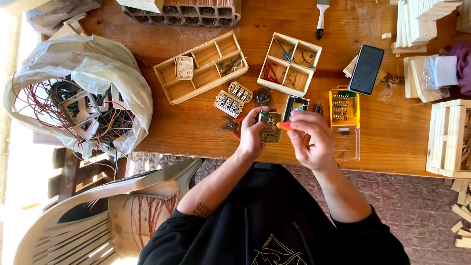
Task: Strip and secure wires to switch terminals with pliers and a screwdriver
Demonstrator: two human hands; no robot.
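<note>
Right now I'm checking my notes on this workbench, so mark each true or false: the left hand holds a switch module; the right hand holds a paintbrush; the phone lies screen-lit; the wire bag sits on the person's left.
1. The left hand holds a switch module. True.
2. The right hand holds a paintbrush. False: it grips an orange-handled screwdriver; the paintbrush lies at the table's far edge.
3. The phone has a lit screen. False: the screen is dark.
4. The plastic bag of wires sits on the person's left. True.
</note>
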